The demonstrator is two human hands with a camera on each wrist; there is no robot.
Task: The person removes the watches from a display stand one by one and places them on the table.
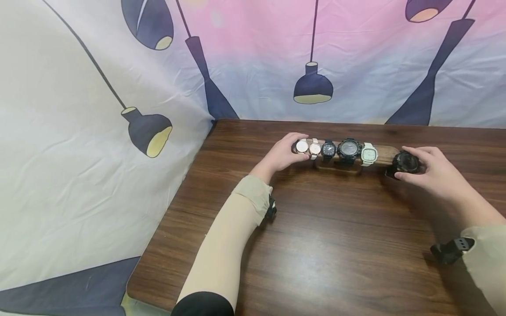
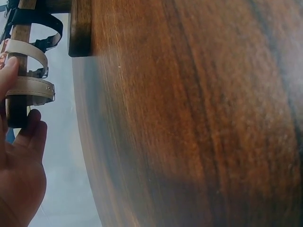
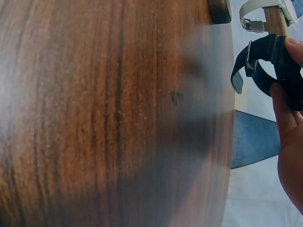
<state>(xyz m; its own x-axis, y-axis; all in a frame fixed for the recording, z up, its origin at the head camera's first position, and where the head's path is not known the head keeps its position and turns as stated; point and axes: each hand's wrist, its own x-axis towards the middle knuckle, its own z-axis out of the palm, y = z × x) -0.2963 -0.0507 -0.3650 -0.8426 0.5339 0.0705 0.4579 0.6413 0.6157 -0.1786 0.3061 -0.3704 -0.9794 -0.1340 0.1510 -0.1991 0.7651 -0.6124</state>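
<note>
A wooden watch stand (image 1: pixel 385 155) holds a row of watches along its bar, above a wooden base (image 1: pixel 337 169). My left hand (image 1: pixel 281 152) holds the bar's left end, thumb and fingers around the outermost white-strapped watch (image 1: pixel 301 146). Beside that sit a second white-strapped watch (image 1: pixel 315 149), a small black watch (image 1: pixel 328 149), a bulky black watch (image 1: pixel 349 149) and a pale green square watch (image 1: pixel 369 154). At the bar's right end, my right hand (image 1: pixel 440 175) pinches a black watch (image 1: pixel 407 162); its buckled strap (image 3: pixel 260 51) loops around the bar in the right wrist view.
The stand is near the back of a brown wood-grain table (image 1: pixel 316 245). Behind it hangs a cloth backdrop (image 1: pixel 261 87) printed with lamps, which continues down the left side. Black straps with small devices (image 1: pixel 450 250) are on both wrists.
</note>
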